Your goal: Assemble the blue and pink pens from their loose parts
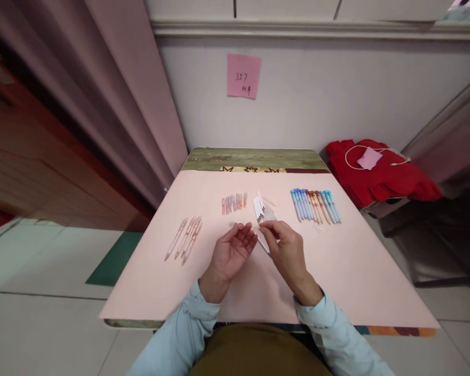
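Note:
My left hand point(233, 253) is held palm up above the table, its fingers loosely bent and nothing visible in the palm. Close to its right, my right hand point(285, 250) has thumb and forefinger pinched together; what is between them is too small to make out. A white pen refill point(263, 245) shows just below the right fingers, partly hidden by that hand. Beyond my fingertips lies a pile of white refills with dark ends point(259, 208). Left of the pile is a row of short clear pen barrels point(234, 202).
Several white pens point(188, 239) lie at the left of the pink-covered table point(141, 292). Blue and brown pens point(315, 206) form a row at the right, with small white bits point(317, 227) before them. A red cloth point(379, 177) with a cable is beyond the table's right edge.

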### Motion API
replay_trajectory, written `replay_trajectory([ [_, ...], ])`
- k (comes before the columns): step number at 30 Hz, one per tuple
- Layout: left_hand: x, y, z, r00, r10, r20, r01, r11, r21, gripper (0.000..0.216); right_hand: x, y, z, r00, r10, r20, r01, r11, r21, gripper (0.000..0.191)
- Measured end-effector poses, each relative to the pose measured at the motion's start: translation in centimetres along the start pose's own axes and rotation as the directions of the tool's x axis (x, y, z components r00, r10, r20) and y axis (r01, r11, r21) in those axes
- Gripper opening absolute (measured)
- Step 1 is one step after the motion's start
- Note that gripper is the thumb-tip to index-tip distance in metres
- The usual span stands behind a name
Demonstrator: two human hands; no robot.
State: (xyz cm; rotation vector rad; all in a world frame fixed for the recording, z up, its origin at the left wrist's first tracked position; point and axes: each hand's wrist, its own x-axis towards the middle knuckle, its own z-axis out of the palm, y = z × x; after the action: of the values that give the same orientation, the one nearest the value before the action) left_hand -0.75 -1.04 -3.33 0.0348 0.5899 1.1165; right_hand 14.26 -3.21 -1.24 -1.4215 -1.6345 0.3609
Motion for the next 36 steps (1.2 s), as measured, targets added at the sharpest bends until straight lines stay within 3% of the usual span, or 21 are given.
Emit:
replay_trajectory([
  [4,-0.7,-0.6,1.1,0.991,-0.013,0.134,0.015,1.000,-0.018,0.010,0.0,-2.0,-1.0,0.999,0.011,-0.051,-0.001,0.985,0.175,0.015],
  [9,-1.4,-0.5,1.9,0.988,0.049,0.144,-0.048,0.999,-0.010,0.009,-0.4,-2.1,-0.9,0.997,0.062,-0.037,-0.048,0.954,0.296,0.011],
  [18,-1.3,-0.9,1.5,0.977,0.015,0.214,-0.018,1.000,0.011,0.006,-0.4,-3.7,-2.0,0.997,0.072,0.018,-0.072,0.880,0.469,0.008],
  [20,-1.1,-1.2,1.4,0.983,0.036,0.180,-0.044,0.998,0.039,0.004,-0.5,-3.8,-2.1,0.999,0.031,0.040,-0.046,0.904,0.426,0.009],
  [23,-0.9,-1.7,1.2,0.987,0.086,0.137,-0.096,0.993,0.070,0.004,-0.7,-3.3,-1.8,0.999,-0.031,0.013,0.027,0.974,0.226,0.012],
  [27,-0.8,-1.9,0.7,0.977,0.139,0.163,-0.155,0.984,0.085,0.005,-0.9,-2.3,-1.4,0.997,-0.075,0.018,0.075,0.997,0.036,0.016],
  [36,-0.5,-2.1,-0.4,0.976,0.121,0.183,-0.147,0.980,0.134,0.007,-0.9,-1.9,-1.1,0.992,-0.083,0.092,0.085,0.996,-0.021,0.019],
])
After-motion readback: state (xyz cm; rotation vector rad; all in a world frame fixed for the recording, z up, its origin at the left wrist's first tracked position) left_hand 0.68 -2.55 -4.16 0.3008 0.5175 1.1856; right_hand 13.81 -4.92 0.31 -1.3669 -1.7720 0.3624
